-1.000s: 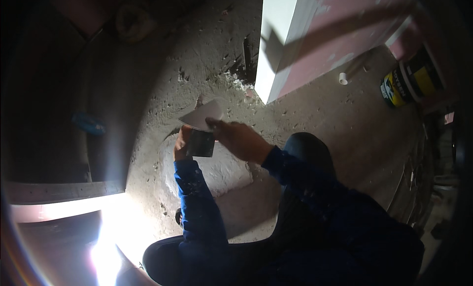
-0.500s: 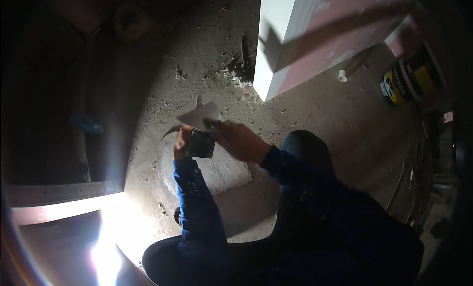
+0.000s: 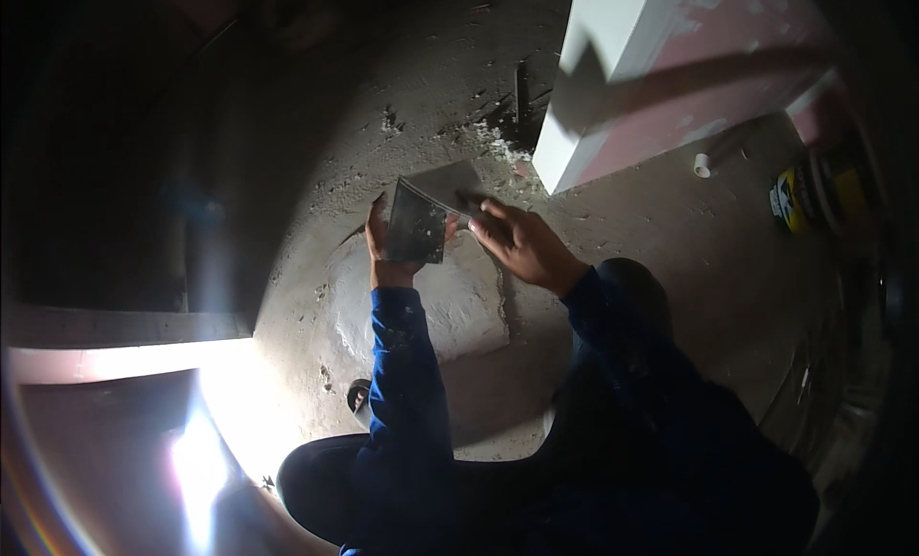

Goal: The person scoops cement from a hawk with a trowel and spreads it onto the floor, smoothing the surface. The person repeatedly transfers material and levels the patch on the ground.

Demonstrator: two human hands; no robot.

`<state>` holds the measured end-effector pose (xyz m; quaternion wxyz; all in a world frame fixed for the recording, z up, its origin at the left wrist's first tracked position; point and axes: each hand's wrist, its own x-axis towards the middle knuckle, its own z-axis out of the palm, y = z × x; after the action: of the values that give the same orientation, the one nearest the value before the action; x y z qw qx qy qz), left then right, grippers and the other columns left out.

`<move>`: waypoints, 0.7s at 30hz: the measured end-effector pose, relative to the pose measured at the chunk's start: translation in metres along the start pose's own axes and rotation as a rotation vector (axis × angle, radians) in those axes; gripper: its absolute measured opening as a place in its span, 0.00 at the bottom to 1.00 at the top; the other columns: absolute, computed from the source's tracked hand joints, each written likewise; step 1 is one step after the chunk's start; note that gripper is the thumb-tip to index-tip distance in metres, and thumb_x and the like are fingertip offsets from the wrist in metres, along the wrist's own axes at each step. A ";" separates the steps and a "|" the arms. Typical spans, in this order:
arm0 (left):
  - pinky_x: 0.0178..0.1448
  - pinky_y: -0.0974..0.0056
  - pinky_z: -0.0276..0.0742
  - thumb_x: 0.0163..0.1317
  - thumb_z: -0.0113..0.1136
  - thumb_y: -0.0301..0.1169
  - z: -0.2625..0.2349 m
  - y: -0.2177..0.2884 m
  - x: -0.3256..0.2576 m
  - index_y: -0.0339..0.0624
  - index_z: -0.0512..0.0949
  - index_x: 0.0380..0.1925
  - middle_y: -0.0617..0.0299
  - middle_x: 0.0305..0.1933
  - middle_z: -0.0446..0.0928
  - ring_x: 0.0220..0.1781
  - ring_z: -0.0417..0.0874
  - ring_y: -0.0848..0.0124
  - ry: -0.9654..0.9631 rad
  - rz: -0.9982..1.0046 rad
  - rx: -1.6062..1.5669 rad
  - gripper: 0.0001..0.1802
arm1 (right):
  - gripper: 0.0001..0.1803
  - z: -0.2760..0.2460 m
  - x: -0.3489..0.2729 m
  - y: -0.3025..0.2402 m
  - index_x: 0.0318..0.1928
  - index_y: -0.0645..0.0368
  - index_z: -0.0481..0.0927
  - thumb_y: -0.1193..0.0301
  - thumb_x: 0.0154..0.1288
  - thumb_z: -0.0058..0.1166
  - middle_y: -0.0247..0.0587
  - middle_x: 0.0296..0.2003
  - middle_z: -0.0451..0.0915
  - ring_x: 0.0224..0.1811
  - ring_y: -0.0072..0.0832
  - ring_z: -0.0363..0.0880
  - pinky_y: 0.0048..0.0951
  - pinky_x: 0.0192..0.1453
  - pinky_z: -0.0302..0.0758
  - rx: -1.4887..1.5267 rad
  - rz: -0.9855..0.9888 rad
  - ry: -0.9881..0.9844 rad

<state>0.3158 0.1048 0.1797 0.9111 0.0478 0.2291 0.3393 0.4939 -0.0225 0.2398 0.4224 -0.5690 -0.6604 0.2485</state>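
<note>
My left hand (image 3: pixel 379 238) is closed behind a dark, flat scraper blade (image 3: pixel 417 228) with pale specks on it. Its grip on the handle is mostly hidden by the blade. In my right hand (image 3: pixel 525 248) is a wide putty knife (image 3: pixel 442 184), its grey blade slanting across the top of the dark one. The two blades meet or overlap along a curved edge. Beneath both hands, a whitish patch (image 3: pixel 450 312), smeared and rough at its rim, lies on the floor.
A white and pink wall end (image 3: pixel 584 87) stands ahead to the right. Beyond it are a short white pipe piece (image 3: pixel 703 165) and a black and yellow bucket (image 3: pixel 814 197). Crumbs of debris (image 3: pixel 498 139) lie by the wall. Strong light glares at lower left.
My left hand has turned the dark blade upward, so more of its face shows. The putty knife in my right hand now lies across its upper edge. The whole view has shifted slightly.
</note>
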 end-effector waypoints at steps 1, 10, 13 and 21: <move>0.61 0.37 0.68 0.62 0.45 0.51 -0.003 0.000 0.001 0.39 0.71 0.56 0.44 0.53 0.75 0.58 0.73 0.45 -0.107 0.021 -0.004 0.30 | 0.20 0.005 -0.003 -0.007 0.56 0.63 0.70 0.63 0.70 0.47 0.59 0.37 0.79 0.38 0.48 0.81 0.41 0.41 0.76 -0.010 -0.076 0.009; 0.54 0.52 0.77 0.63 0.52 0.42 0.010 0.002 -0.015 0.44 0.70 0.55 0.52 0.48 0.75 0.52 0.78 0.52 0.009 0.222 0.384 0.23 | 0.22 0.035 -0.025 -0.041 0.63 0.40 0.68 0.59 0.70 0.46 0.53 0.31 0.75 0.29 0.44 0.79 0.40 0.37 0.77 -0.205 0.047 -0.348; 0.51 0.56 0.80 0.64 0.54 0.31 0.011 0.003 -0.019 0.44 0.65 0.60 0.51 0.51 0.73 0.52 0.78 0.53 -0.126 0.169 0.178 0.24 | 0.23 0.040 -0.021 -0.037 0.64 0.38 0.67 0.58 0.69 0.46 0.52 0.31 0.75 0.28 0.44 0.79 0.40 0.36 0.78 -0.179 0.011 -0.287; 0.46 0.60 0.81 0.62 0.55 0.22 -0.004 -0.007 -0.024 0.51 0.60 0.65 0.50 0.53 0.71 0.50 0.80 0.56 -0.173 0.593 0.695 0.31 | 0.23 0.037 -0.019 -0.042 0.64 0.39 0.67 0.59 0.69 0.47 0.52 0.29 0.75 0.28 0.42 0.79 0.41 0.37 0.76 -0.085 0.072 -0.288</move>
<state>0.3023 0.0839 0.1833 0.7205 0.4419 0.2290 0.4829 0.4404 -0.0449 0.2491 0.2894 -0.5681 -0.7033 0.3143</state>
